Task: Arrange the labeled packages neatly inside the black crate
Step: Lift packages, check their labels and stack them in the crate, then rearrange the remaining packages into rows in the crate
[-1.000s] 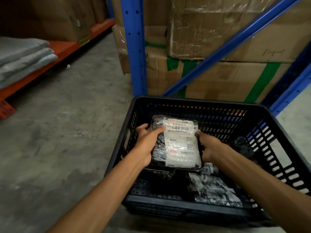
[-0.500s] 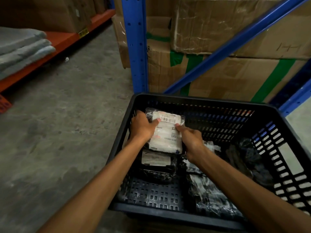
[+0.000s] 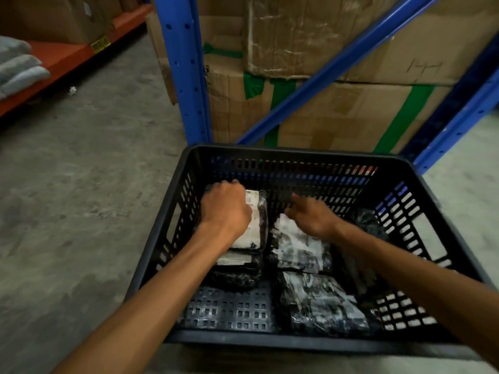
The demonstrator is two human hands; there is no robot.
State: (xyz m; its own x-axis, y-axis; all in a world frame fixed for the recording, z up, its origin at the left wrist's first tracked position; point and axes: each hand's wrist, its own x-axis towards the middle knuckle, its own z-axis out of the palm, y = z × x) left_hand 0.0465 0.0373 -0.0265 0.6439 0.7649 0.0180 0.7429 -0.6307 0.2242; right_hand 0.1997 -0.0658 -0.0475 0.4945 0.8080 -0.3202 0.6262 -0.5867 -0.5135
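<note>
The black slotted crate (image 3: 297, 155) stands on the concrete floor in front of me. My left hand (image 3: 225, 209) presses on a white-labeled package (image 3: 252, 225) lying in the crate's far left corner, on top of another labeled package (image 3: 237, 265). My right hand (image 3: 310, 215) hovers with fingers apart just above a second labeled package (image 3: 299, 247) in the middle. A dark wrapped package (image 3: 324, 303) lies nearer me, and another dark package (image 3: 370, 225) sits by the right wall.
Blue rack uprights (image 3: 186, 68) and stacked cardboard boxes (image 3: 324, 103) with green tape stand right behind the crate. An orange shelf (image 3: 67, 58) with folded grey cloth (image 3: 19, 68) runs along the left. Bare concrete floor (image 3: 81, 198) lies to the left.
Both hands lowered the labeled package into the crate's far left corner. My right hand has let go and moved right over the middle package; my left hand stays on it.
</note>
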